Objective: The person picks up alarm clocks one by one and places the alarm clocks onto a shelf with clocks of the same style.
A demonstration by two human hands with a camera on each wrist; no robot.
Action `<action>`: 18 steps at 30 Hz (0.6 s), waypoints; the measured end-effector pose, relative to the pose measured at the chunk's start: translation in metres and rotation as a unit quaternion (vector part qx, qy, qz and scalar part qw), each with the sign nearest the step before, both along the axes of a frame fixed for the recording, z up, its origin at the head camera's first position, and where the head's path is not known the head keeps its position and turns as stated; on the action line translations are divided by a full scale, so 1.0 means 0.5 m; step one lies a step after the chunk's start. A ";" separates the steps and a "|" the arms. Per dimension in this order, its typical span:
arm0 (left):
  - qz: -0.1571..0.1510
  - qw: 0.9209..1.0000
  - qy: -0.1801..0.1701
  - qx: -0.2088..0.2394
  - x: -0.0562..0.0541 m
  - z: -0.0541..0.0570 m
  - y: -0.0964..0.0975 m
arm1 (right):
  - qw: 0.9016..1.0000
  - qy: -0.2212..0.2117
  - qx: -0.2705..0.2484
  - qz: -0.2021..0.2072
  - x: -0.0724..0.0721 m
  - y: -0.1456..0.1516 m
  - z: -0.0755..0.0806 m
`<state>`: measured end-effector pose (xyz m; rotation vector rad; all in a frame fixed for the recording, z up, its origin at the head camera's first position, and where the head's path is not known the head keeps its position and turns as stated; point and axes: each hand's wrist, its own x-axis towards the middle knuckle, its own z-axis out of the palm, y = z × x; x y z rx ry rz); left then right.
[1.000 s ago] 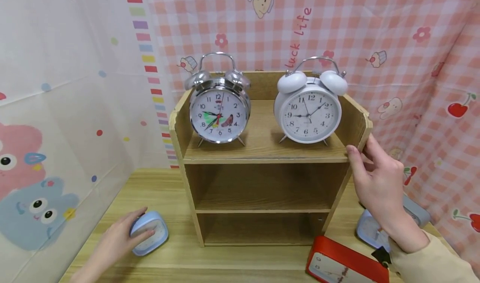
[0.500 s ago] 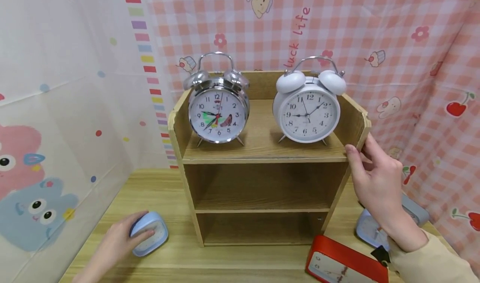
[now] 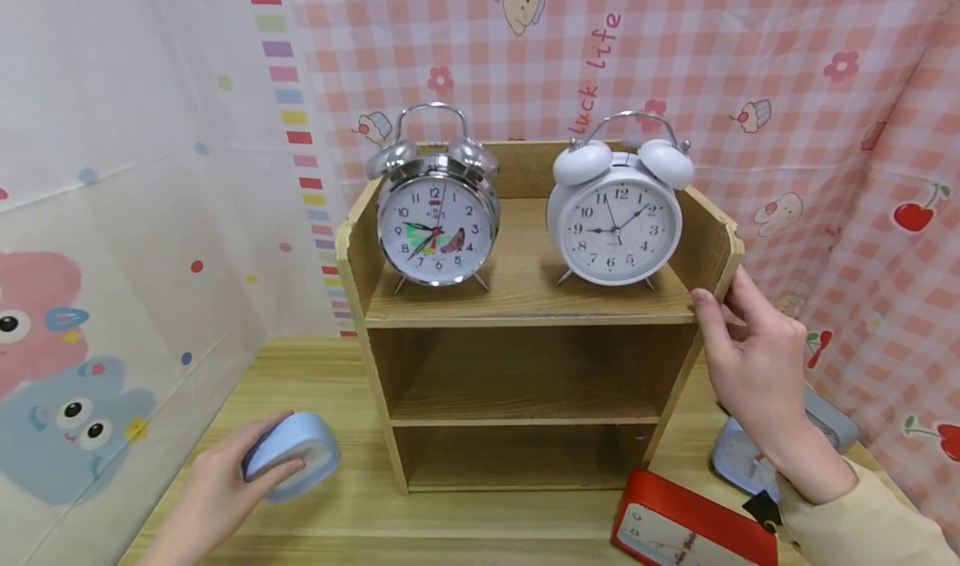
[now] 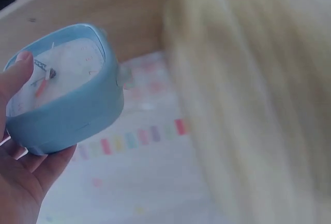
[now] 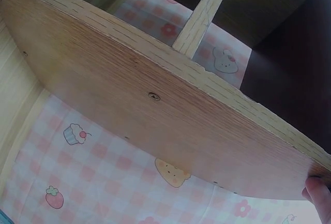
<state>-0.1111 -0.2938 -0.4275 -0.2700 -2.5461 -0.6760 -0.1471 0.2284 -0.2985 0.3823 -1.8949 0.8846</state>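
Note:
My left hand (image 3: pixel 217 487) holds a light blue alarm clock (image 3: pixel 300 434) at the left of the head view, thumb over its front and fingers behind. In the left wrist view, the blue clock (image 4: pixel 72 118) has rounded corners and its white face shows. With thumb and fingers, my right hand (image 3: pixel 761 366) grips the right side panel of a wooden shelf (image 3: pixel 525 322); only a fingertip shows in the right wrist view. On the shelf's top board stand a silver twin-bell alarm clock (image 3: pixel 438 241) at left and a white twin-bell alarm clock (image 3: pixel 618 241) at right.
A red clock (image 3: pixel 697 512) lies on the wood-grain table (image 3: pixel 517 528) at front right. Behind the right forearm are another light blue clock (image 3: pixel 733 458) and a grey-blue object (image 3: pixel 832 420), both partly hidden. Patterned cloth (image 3: pixel 697 57) hangs behind and at the sides.
My left hand has raised the blue clock slightly off the table and tilted it. The right hand keeps its grip on the shelf, and the twin-bell clocks stand as before.

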 end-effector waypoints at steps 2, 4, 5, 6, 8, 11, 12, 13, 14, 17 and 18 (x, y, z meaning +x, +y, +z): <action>-0.004 1.000 0.006 0.002 0.011 0.018 0.008 | 1.000 0.000 -0.001 0.001 0.000 0.000 0.000; -0.008 1.000 0.011 0.002 0.022 0.034 0.014 | 1.000 -0.001 -0.001 0.001 -0.001 0.000 0.000; -0.013 1.000 0.014 0.004 0.027 0.040 0.017 | 1.000 0.000 -0.002 0.001 -0.001 0.000 0.000; -0.018 1.000 0.022 0.005 0.032 0.046 0.020 | 1.000 0.000 -0.002 0.002 -0.001 0.001 -0.001; -0.033 0.998 0.048 0.008 0.040 0.055 0.026 | 1.000 0.000 -0.002 0.001 -0.001 0.001 -0.001; -0.076 0.992 0.100 0.015 0.049 0.066 0.037 | 1.000 0.000 -0.001 0.003 -0.002 0.001 -0.001; -0.090 0.989 0.115 0.016 0.052 0.071 0.042 | 1.000 0.000 -0.001 0.003 -0.002 0.001 -0.001; -0.109 0.985 0.129 0.021 0.055 0.076 0.047 | 1.000 0.000 0.000 0.003 -0.002 0.001 -0.001; -0.127 0.982 0.140 0.023 0.057 0.082 0.053 | 1.000 0.001 0.000 0.004 -0.002 0.001 -0.001; -0.162 0.975 0.151 0.026 0.065 0.100 0.074 | 1.000 0.002 0.002 0.003 -0.002 0.002 -0.001; -0.172 0.972 0.156 0.027 0.065 0.105 0.082 | 1.000 0.003 0.002 0.002 -0.002 0.002 -0.001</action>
